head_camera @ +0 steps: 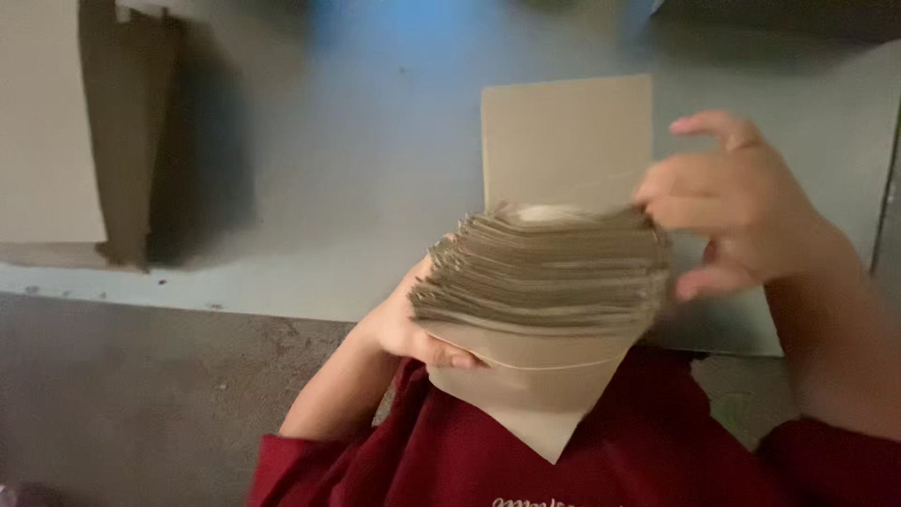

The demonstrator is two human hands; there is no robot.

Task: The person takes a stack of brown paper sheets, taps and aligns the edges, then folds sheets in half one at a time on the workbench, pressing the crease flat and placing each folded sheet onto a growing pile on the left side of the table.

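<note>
— brown card, a thick stack of cardboard pieces [549, 272], gripped from below by the left hand [408, 329].
— and the right hand [732, 211]?
— fingers pinch the stack's top edge, where one sheet [568, 141] stands up, half peeled off. the rest remain stacked.
— around them?
— red sleeves [648, 451], a grey table [328, 188], a cardboard box [56, 122] far left.

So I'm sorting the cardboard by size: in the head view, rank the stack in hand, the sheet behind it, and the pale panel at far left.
1. stack of brown sheets, though nearest the camera
2. Unsure: pale panel, cut off by the frame, and flat sheet, partly hidden
</note>
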